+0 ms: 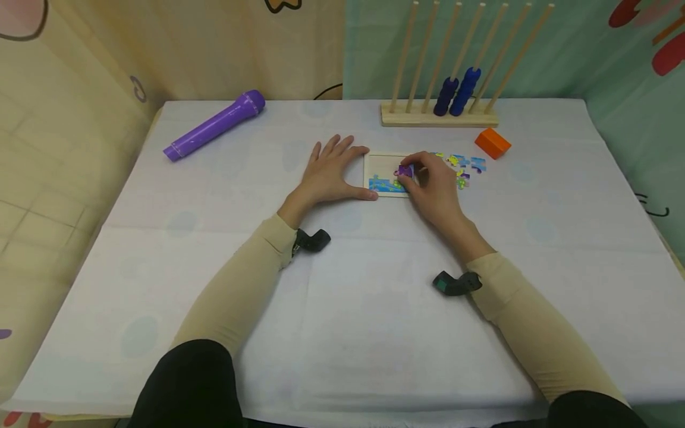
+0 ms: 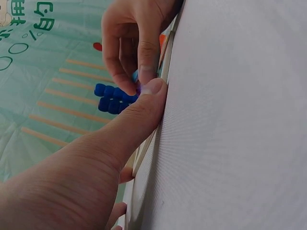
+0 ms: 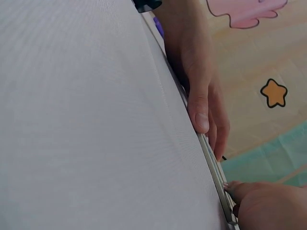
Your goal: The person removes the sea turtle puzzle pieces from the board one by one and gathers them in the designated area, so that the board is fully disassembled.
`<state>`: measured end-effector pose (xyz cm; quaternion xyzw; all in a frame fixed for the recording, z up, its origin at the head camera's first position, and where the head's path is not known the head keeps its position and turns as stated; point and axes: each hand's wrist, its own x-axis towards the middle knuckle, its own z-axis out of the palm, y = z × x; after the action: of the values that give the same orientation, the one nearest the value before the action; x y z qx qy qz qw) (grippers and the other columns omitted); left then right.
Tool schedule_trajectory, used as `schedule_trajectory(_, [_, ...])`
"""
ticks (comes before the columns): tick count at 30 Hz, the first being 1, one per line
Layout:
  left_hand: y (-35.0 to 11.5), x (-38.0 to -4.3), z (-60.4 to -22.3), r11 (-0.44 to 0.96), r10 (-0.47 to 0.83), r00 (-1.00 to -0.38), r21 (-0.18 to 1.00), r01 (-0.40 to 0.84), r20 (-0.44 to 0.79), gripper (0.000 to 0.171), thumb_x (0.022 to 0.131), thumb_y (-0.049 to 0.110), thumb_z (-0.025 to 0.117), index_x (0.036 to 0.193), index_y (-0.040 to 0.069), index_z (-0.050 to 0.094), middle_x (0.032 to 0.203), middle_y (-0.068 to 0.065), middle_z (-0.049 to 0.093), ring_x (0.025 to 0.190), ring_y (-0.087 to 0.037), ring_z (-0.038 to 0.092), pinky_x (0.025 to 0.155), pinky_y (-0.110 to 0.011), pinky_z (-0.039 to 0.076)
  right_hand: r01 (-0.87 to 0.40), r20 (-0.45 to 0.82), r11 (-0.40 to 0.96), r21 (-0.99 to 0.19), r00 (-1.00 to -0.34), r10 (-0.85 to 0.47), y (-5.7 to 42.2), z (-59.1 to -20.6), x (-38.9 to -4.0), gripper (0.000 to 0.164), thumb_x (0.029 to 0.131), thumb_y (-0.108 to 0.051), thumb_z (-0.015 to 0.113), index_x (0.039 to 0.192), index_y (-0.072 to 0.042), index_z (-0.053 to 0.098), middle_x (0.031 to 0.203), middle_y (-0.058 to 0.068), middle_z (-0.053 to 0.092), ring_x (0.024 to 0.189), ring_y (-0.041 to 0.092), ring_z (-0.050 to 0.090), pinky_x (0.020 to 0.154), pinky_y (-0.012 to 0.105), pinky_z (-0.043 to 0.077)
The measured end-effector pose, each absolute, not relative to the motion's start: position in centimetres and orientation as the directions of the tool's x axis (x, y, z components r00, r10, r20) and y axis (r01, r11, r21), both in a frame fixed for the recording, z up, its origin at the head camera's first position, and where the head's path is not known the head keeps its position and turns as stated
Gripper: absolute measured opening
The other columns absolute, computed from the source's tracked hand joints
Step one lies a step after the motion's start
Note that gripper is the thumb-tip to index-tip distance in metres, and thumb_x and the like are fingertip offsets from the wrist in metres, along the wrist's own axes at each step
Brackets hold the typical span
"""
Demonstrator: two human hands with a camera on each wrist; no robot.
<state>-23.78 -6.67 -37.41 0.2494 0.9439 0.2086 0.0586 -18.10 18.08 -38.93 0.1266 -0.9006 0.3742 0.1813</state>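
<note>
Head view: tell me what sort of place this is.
Probably a children's play or learning corner: a jigsaw and a peg rack on the table, before a cartoon-print backdrop.

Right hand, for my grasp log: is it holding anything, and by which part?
The right hand pinches a purple puzzle piece, apparently by its opposite edges.

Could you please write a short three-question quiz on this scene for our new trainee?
1. Which hand pinches the purple puzzle piece?
2. True or false: the orange block lies nearer the rod stand than the purple toy microphone does.
3. How many rods of the rod stand carry blue beads?

Key: 1. the right hand; 2. true; 3. two.
</note>
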Motion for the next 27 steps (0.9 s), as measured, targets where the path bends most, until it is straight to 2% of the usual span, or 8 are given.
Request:
schedule_trajectory(3, [-6.7, -23.7, -37.4, 0.786, 0.496, -0.868, 0.427, 0.447, -0.004, 0.106, 0.074, 0.08, 0.078, 0.161, 0.034, 0.04, 0.177, -0.004, 0.018, 0.166, -0.028, 0.001, 0.132, -0.056, -0.006, -0.371, 0.437, 0.664, -0.649, -0.896, -0.074, 18.1, -38.9, -17.8, 0.024, 0.098, -0.01, 0.075, 0.121, -0.005, 0.071, 0.117, 0.012, 0.073, 0.103, 0.025, 0.063, 0.096, 0.037, 0.05])
schedule_trajectory(7, [-6.7, -23.7, -37.3, 0.784, 0.497, -0.868, 0.431, 0.447, -0.003, 0.106, 0.073, 0.08, 0.078, 0.161, 0.034, 0.04, 0.177, -0.004, 0.019, 0.166, -0.028, 0.001, 0.132, -0.056, -0.006, -0.376, 0.454, 0.641, -0.669, -0.89, -0.047, 18.3, -38.9, -17.6, 0.02, 0.1, -0.009, 0.073, 0.12, -0.005, 0.073, 0.114, 0.012, 0.074, 0.095, 0.022, 0.062, 0.086, 0.028, 0.048])
schedule_trajectory(14, [-6.8, -23.6, -37.2, 0.785, 0.498, -0.867, 0.43, 0.446, -0.009, 0.106, 0.074, 0.08, 0.078, 0.162, 0.034, 0.039, 0.177, -0.004, 0.018, 0.166, -0.028, 0.001, 0.132, -0.056, -0.007, -0.34, 0.45, 0.584, -0.737, -0.892, 0.049, 18.5, -38.9, -17.3, 0.02, 0.1, -0.012, 0.073, 0.119, -0.006, 0.074, 0.112, 0.008, 0.075, 0.091, 0.011, 0.063, 0.085, 0.015, 0.05])
schedule_trajectory(20, [-6.9, -23.6, -37.3, 0.786, 0.492, -0.87, 0.433, 0.441, -0.007, 0.105, 0.074, 0.08, 0.078, 0.161, 0.035, 0.04, 0.177, -0.003, 0.018, 0.166, -0.028, 0.001, 0.132, -0.055, -0.007, -0.275, 0.394, 0.54, -0.795, -0.912, 0.116, 18.9, -38.6, -16.9, 0.02, 0.101, -0.015, 0.073, 0.12, -0.008, 0.074, 0.114, 0.005, 0.075, 0.095, 0.009, 0.065, 0.089, 0.016, 0.051])
schedule_trajectory(27, [-6.8, -23.5, -37.3, 0.787, 0.494, -0.869, 0.43, 0.442, -0.012, 0.105, 0.074, 0.08, 0.077, 0.161, 0.035, 0.039, 0.178, -0.002, 0.017, 0.166, -0.027, 0.0, 0.132, -0.054, -0.007, -0.192, 0.345, 0.589, -0.785, -0.925, 0.158, 21.2, -37.7, -15.8, 0.025, 0.102, -0.019, 0.072, 0.124, -0.008, 0.071, 0.12, 0.006, 0.074, 0.104, 0.011, 0.066, 0.097, 0.017, 0.053])
